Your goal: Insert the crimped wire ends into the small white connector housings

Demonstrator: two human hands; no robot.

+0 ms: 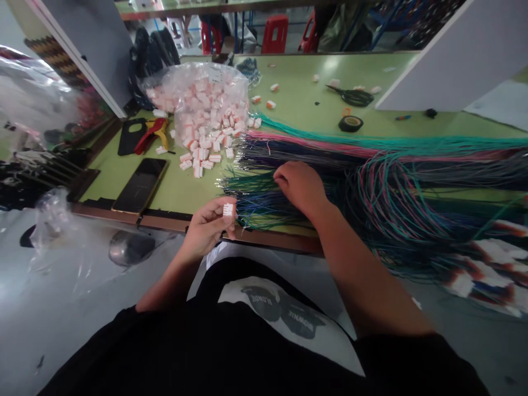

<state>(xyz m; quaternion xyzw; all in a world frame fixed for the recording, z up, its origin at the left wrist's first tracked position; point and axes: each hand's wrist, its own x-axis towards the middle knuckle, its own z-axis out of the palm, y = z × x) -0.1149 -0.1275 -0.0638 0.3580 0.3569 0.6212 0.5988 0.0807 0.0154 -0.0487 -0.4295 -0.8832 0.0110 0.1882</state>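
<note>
Near the front edge of the green table, my left hand (208, 225) pinches a small white and orange connector housing (229, 210) between thumb and fingers. To its right, my right hand (301, 187) is over the bundles of thin wires, its fingers curled together; what they hold, if anything, is hidden. Under and beside that hand lie green wires (259, 184) and blue wires (264, 206), with metal terminals at their left ends. Dark, pink and teal wires (313, 132) stretch behind them. A plastic bag (206, 82) spills many loose connector housings (202, 157) onto the table.
A phone (140, 185) lies at the front left, with red and yellow pliers (153, 135) behind it. Scissors (357, 97) and a black tape roll (350, 123) lie at the back. Finished-looking white connectors (490, 264) hang with wires at the right edge. Grey panels flank the table.
</note>
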